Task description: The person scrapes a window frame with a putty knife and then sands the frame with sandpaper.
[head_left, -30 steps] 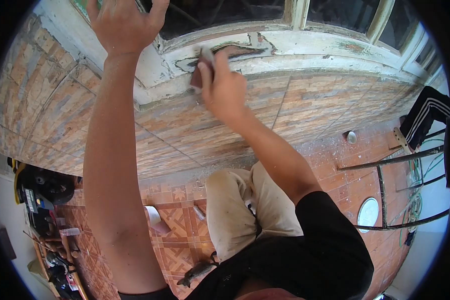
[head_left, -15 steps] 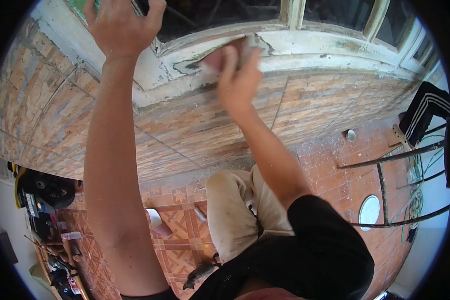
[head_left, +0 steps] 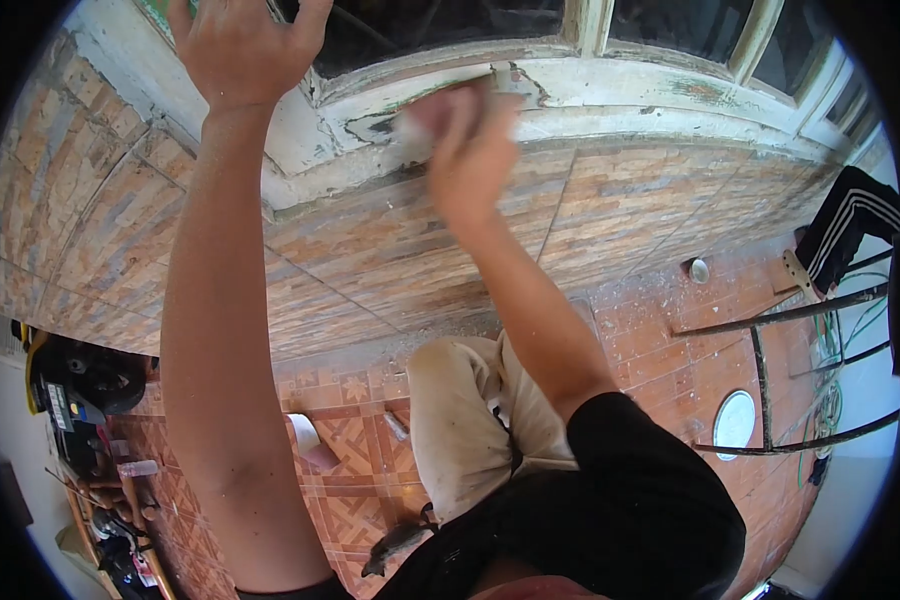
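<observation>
My right hand (head_left: pixel 475 165) is closed on a piece of reddish-brown sandpaper (head_left: pixel 432 115), pressed against the lower rail of a white window frame (head_left: pixel 610 88). Motion smears its fingers and the sheet. Old paint on the frame is chipped and cracked, with green and bare patches showing. Higher up on the left, my left hand (head_left: pixel 245 55) lies against the frame's corner with thumb and little finger spread. The top edge of the view cuts off its other fingertips, and nothing shows in it.
Below the frame runs a stone-patterned tiled wall (head_left: pixel 400 250). Paint flakes litter the tiled floor (head_left: pixel 650 345). To the right are a metal rack (head_left: pixel 760 380), a white round lid (head_left: pixel 735 422), a small cup (head_left: pixel 698 270) and another person's leg (head_left: pixel 845 230). Tools (head_left: pixel 120 500) lie at left.
My right hand has shifted slightly left with the sandpaper along the rail. My left hand stays on the frame's corner.
</observation>
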Available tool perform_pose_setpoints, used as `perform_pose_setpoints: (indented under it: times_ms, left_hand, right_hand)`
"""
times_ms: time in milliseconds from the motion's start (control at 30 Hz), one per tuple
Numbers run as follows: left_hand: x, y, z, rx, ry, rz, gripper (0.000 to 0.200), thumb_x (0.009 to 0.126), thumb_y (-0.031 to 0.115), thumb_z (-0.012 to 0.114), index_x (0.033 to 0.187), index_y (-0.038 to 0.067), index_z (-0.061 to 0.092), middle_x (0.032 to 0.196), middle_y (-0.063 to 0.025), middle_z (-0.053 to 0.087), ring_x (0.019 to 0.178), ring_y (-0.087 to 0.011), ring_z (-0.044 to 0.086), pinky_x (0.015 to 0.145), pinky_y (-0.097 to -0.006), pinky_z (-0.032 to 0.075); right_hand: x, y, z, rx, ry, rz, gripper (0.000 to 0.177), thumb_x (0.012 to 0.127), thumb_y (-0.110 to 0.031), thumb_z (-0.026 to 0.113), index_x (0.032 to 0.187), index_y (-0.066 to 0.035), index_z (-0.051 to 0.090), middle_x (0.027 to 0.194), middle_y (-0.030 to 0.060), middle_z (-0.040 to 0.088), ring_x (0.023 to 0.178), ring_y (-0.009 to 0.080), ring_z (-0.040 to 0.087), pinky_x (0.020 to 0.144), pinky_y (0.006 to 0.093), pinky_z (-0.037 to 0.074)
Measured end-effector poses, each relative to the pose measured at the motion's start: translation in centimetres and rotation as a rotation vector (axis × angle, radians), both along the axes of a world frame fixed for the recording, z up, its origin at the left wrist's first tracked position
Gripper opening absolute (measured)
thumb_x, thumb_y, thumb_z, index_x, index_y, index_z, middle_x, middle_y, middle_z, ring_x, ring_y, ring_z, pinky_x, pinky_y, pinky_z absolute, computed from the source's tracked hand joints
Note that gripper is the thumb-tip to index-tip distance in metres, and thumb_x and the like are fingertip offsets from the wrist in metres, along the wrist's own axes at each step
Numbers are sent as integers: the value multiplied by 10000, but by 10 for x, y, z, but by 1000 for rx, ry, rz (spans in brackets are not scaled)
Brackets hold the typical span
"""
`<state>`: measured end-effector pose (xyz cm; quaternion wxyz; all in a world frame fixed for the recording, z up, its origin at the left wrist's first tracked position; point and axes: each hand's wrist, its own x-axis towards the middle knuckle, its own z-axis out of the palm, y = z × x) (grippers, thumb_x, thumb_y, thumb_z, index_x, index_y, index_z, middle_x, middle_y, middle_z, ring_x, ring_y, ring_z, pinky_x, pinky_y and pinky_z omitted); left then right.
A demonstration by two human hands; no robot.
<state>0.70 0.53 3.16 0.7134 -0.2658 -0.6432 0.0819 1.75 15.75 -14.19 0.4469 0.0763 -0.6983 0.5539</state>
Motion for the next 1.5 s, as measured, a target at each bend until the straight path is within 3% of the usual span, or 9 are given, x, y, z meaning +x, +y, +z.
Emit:
perform_pose_setpoints:
  times_ms: [200, 267, 400, 433, 900, 1067, 1133, 1267, 1500]
  left_hand:
    - [1, 1, 1, -12, 9, 24, 350, 833, 156, 602, 1130, -26, 566, 1244, -246, 634, 1270, -418, 561, 1127, -539, 322]
    - [4, 1, 0, -6, -12, 46, 348, 834, 153, 602, 1130, -26, 566, 1246, -248, 633, 1271, -418, 560, 1128, -538, 321]
    - [0, 0, 0, -3, 8, 38, 346, 831, 145, 603, 1132, -22, 566, 1251, -257, 630, 1272, -421, 559, 1130, -538, 318]
    - [2, 0, -4, -7, -11, 39, 346, 831, 145, 603, 1132, -22, 566, 1251, -257, 630, 1272, -421, 559, 1130, -538, 318]
    - [4, 1, -2, 1, -4, 42, 360, 817, 124, 615, 1144, -15, 561, 1252, -244, 636, 1275, -412, 562, 1132, -539, 319]
    - [6, 2, -1, 21, -35, 56, 358, 818, 127, 614, 1143, -13, 562, 1248, -241, 637, 1271, -412, 564, 1129, -538, 323]
    - [0, 0, 0, -7, 15, 13, 352, 822, 130, 613, 1140, -13, 562, 1243, -240, 639, 1270, -412, 565, 1128, -537, 324]
    - [5, 0, -2, 9, -24, 62, 346, 828, 132, 609, 1137, -17, 562, 1237, -240, 641, 1266, -410, 568, 1126, -534, 326]
    - [2, 1, -2, 13, 12, 38, 350, 827, 129, 609, 1140, -23, 569, 1232, -242, 643, 1265, -410, 568, 1125, -528, 327]
  right_hand:
    - [-1, -1, 2, -317, 38, -3, 275, 1018, -267, 589, 1087, -10, 520, 741, 218, 672, 575, 369, 673, 527, 420, 509]
    - [17, -13, -10, 528, 75, -12, 293, 1019, -254, 581, 1128, 3, 492, 771, 260, 666, 641, 381, 690, 548, 411, 514]
    - [-3, -7, 4, -315, -36, -99, 388, 959, -255, 612, 1214, 6, 483, 656, 185, 665, 562, 415, 657, 496, 455, 487]
    - [8, -17, -5, 69, -18, -100, 406, 996, -300, 582, 1233, 16, 485, 664, 184, 667, 582, 412, 667, 505, 472, 493]
    - [7, -20, -15, 314, 160, -19, 273, 1008, -276, 586, 1110, -31, 523, 552, 171, 597, 465, 385, 614, 438, 466, 460]
    - [-11, -6, -4, -200, 183, -83, 236, 996, -266, 606, 988, -56, 500, 526, 137, 590, 447, 371, 607, 418, 434, 453]
    - [4, -14, -17, 466, 132, 95, 272, 1003, -275, 601, 957, -36, 478, 538, 133, 601, 460, 375, 615, 422, 433, 454]
    - [-7, 0, 4, -93, 73, -83, 277, 991, -294, 600, 1060, -55, 478, 558, 139, 621, 489, 388, 632, 469, 489, 466]
    - [10, 1, -7, 163, -30, 112, 265, 991, -299, 600, 1065, -66, 497, 609, 204, 634, 528, 438, 621, 512, 538, 473]
